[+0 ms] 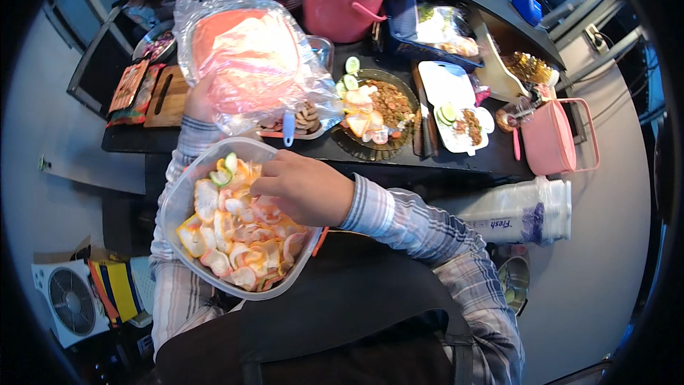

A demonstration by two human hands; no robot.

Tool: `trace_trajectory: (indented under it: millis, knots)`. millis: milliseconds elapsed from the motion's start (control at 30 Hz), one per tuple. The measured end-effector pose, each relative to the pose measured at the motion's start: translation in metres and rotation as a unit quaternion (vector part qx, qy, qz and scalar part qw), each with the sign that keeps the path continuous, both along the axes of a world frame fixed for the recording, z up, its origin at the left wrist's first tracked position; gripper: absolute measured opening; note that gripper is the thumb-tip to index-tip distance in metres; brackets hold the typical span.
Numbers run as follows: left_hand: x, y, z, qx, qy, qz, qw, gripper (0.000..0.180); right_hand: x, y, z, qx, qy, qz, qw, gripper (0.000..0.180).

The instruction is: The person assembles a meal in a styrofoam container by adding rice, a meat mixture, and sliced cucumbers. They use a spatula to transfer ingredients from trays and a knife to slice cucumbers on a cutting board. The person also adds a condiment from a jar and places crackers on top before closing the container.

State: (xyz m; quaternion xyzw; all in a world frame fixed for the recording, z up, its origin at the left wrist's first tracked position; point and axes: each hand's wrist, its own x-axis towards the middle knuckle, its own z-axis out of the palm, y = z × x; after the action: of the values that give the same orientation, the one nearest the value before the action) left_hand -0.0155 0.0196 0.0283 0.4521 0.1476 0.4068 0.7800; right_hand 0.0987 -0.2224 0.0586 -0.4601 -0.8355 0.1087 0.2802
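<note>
A clear plastic tub (172, 192) of orange, white and pink crackers (239, 221) rests tilted on my lap. My right hand (303, 187) reaches over its far right rim, its curled fingers closed on crackers at the top of the pile. Beyond the tub, my left hand (201, 100) grips the near left edge of an orange lid (246, 50) in a clear plastic bag. The bag partly hides those fingers. Close by stand a glass plate (388, 144) of crackers, cucumber slices and brown minced food, and a white foam box (445, 78) with similar food.
Along the table's back are a pink bucket (342, 3) and a blue basket (406, 46). A cutting board (171, 100) with a knife lies left. A blue-handled utensil (288, 128) rests by a tray of sliced food. Right are a pink container (548, 139) and stacked clear lids (520, 210).
</note>
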Motion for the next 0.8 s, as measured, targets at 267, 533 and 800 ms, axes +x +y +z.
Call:
trace_trajectory:
  millis: [267,533,800]
  knots:
    - [0.007,-0.002,-0.003,-0.027,-0.042,0.042,0.998,0.037,0.028,-0.009,0.009,0.009,0.278,-0.033,0.96,0.015]
    - [-0.012,0.016,-0.012,0.013,-0.078,0.199,0.977,0.037,0.169,-0.06,-0.043,0.026,0.51,-0.295,0.808,0.012]
    - [-0.003,0.012,-0.006,0.013,-0.06,0.261,0.963,0.036,0.203,-0.038,-0.142,0.016,0.545,-0.436,0.716,0.016]
